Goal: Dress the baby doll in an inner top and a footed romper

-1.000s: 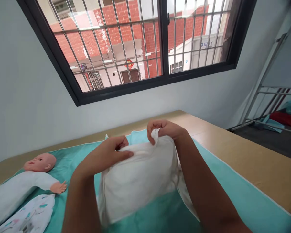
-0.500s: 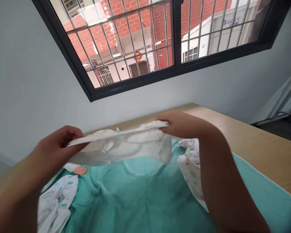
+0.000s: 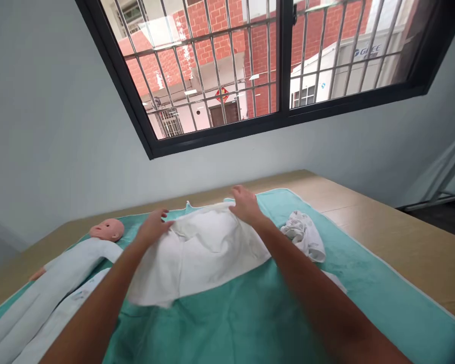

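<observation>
A white cloth [image 3: 208, 253], seemingly a small garment, lies spread on the green blanket [image 3: 227, 323], its lower left edge blurred by motion. At its upper left corner is my left hand [image 3: 154, 227], thumb and fingers apart. My right hand [image 3: 246, 205] is over the upper right corner with its fingers loosely curved and parted. Neither hand visibly pinches the cloth. Left of the cloth lies a baby doll [image 3: 108, 230] in a pale suit, partly covered by my left forearm.
A crumpled white printed garment [image 3: 305, 235] lies on the blanket at the right. Another white printed garment [image 3: 70, 308] is beside the doll. The wooden table [image 3: 364, 212] meets a wall under a barred window [image 3: 212, 136].
The white cloth was held up stretched between both hands; now it is down on the blanket and the fingers have parted. The view has shifted, showing more of the doll.
</observation>
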Demonstrator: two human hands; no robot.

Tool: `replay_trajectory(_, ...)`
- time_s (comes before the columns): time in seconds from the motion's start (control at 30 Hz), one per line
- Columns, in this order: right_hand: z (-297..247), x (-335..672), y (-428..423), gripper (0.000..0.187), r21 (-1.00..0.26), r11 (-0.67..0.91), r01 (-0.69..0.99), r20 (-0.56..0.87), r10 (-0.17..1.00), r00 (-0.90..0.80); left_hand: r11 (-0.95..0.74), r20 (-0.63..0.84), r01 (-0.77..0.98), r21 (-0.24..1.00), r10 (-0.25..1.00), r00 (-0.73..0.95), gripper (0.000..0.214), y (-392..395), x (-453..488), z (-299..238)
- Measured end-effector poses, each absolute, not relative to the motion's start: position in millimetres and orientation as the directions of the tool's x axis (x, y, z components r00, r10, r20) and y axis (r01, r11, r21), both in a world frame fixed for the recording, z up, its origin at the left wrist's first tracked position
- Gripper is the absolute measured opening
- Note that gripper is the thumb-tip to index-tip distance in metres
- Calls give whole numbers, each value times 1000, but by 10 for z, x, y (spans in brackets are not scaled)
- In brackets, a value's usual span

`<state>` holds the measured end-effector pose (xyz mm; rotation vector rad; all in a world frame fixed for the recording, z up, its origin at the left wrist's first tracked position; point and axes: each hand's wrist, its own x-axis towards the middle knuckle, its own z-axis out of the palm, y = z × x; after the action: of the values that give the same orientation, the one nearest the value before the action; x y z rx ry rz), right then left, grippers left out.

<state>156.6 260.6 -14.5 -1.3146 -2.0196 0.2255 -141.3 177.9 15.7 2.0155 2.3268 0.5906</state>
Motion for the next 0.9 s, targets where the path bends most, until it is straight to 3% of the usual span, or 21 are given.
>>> replay_trajectory(0.07,-243,1453,2603,48,-440,480,759,450,849,-277,62,272,964,259,953,-134,45,1917,-1323,-209)
replay_trajectory(0.13,-286,1370,2582,40,-447,520,727,438,837,-329,14,267,968,249,960,-83,43,1950,-1175,-506)
replay_trajectory(0.27,-492,1239,2598,32,-470,633,615,392,774,-497,-178,164,974,138,974,155,49,1826,-876,-912)
replay_trajectory(0.33,-717,1202,2631,32,-459,652,604,319,755,-573,-205,99,971,119,976,194,54,1751,-797,-1064)
replay_trajectory(0.57,-1318,1327,2810,29,-540,571,618,257,812,-524,-206,82,946,251,978,191,51,1664,-1003,-1235)
replay_trajectory(0.7,-1314,1372,2933,21,-763,464,450,295,869,-397,-15,217,951,309,975,-55,38,1482,-1663,-922)
replay_trajectory(0.83,-1230,1460,3017,36,-908,330,259,290,940,-179,294,329,892,344,852,-408,44,919,-2702,-495)
replay_trajectory(0.9,-1132,1510,3000,36,-951,285,117,276,957,-88,403,316,836,372,792,-523,46,514,-3210,-374)
